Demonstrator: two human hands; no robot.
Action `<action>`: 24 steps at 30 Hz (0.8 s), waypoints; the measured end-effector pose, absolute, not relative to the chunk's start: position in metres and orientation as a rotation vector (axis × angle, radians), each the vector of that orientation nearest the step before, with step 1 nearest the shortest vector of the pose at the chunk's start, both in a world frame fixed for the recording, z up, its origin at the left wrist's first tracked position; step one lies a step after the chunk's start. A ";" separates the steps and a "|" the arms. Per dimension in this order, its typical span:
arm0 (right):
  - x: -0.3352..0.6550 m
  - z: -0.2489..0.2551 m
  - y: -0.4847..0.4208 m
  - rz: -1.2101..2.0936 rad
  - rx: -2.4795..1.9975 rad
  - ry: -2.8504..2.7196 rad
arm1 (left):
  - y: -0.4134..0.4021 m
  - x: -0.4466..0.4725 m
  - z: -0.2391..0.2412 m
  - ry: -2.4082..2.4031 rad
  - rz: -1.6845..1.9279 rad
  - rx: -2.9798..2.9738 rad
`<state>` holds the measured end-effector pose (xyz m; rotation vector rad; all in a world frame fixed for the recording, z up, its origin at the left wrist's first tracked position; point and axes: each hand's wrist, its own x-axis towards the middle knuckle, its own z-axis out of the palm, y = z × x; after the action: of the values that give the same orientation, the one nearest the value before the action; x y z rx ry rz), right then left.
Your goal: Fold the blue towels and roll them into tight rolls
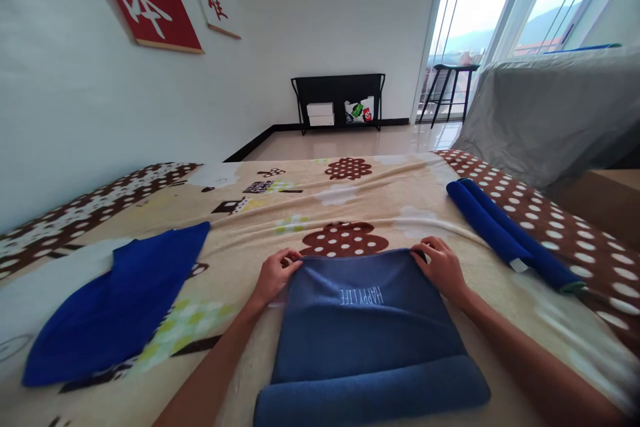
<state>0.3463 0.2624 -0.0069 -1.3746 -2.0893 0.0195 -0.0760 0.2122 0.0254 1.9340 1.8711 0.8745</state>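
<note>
A grey-blue towel (365, 327) lies in front of me, its white "HAPPY LIFE" lettering upside down from where I look. The end nearest me is rolled into a thick cylinder, while the far part lies flat. My left hand (277, 275) pinches the far left corner. At the far right corner, my right hand (443, 268) grips the fabric between thumb and fingers. The far edge stretches between both hands and sags slightly in the middle.
Under the towel spreads a patterned blanket (250, 233). To the left lies a flat bright blue cloth (115, 300); on the right are rolled blue cloths (505, 233). Beyond stand a black rack (337, 88), a stool (455, 70) and a grey covered piece of furniture (555, 107).
</note>
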 end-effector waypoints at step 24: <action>0.370 0.020 0.193 0.179 -1.267 -2.493 | 0.128 -0.060 0.041 1.843 0.377 2.564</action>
<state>0.3705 0.1929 0.0199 -1.2668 -2.4933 0.1785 -0.0601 0.1278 0.0407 2.5645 1.8429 0.3772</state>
